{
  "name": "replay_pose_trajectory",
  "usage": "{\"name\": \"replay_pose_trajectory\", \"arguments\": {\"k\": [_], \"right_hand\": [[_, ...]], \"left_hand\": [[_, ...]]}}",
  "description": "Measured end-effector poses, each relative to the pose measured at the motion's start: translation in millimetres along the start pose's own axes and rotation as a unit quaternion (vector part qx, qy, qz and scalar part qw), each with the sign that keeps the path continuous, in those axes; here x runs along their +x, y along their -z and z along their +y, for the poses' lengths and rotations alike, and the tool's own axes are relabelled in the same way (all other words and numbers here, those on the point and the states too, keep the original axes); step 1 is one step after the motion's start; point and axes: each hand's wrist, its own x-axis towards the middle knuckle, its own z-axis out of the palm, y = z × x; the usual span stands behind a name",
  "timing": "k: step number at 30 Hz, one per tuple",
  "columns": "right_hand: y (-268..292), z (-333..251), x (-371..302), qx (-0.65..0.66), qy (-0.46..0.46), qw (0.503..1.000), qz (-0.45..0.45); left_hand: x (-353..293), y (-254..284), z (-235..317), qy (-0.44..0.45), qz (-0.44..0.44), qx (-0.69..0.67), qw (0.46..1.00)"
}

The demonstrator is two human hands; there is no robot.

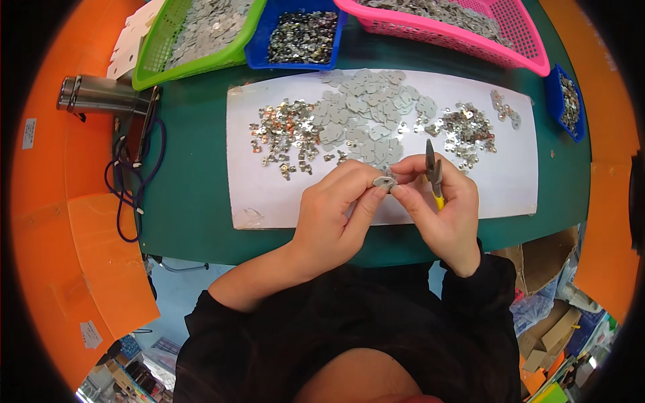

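My left hand (339, 211) is closed, pinching a small flat grey plate (384, 182) between thumb and forefinger above the white board. The thumb and forefinger of my right hand (447, 211) meet the plate's other side, where a small metal bit may sit, too tiny to make out. Tucked in my right hand is a pair of pliers (433, 164) with yellow handles, its dark jaws pointing away from me. Just beyond my fingers lies a heap of grey plates (366, 107). Small metal clips (285, 131) are spread to its left, and a pile of shiny metal pieces (468, 127) to its right.
The white board (269, 208) lies on a green table (188, 174). Along the far side stand a green basket (151, 57), a blue bin (259, 50) and a pink basket (430, 32), all holding parts. A smaller blue bin (556, 101) is at right, a steel flask (101, 95) and cord (161, 144) at left.
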Motion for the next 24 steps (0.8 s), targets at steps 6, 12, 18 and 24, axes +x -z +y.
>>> {"name": "replay_pose_trajectory", "arguments": {"k": [6,12,18,24], "right_hand": [[2.7,-7.6,-1.7,-0.092,0.013,0.995,-0.023],[6.9,-0.5,9.3,-0.271,0.337,0.901,0.035],[8.3,-0.6,8.6,-0.368,0.417,0.830,0.046],[7.5,-1.6,5.7,-0.380,0.421,0.823,0.036]], "left_hand": [[-1.6,9.4,3.2,0.043,-0.040,-0.001,0.998],[-1.1,23.6,9.3,0.087,-0.049,-0.159,0.982],[3.7,37.1,7.7,0.020,-0.087,-0.175,0.981],[6.2,38.7,7.3,-0.016,-0.110,-0.111,0.988]]}}
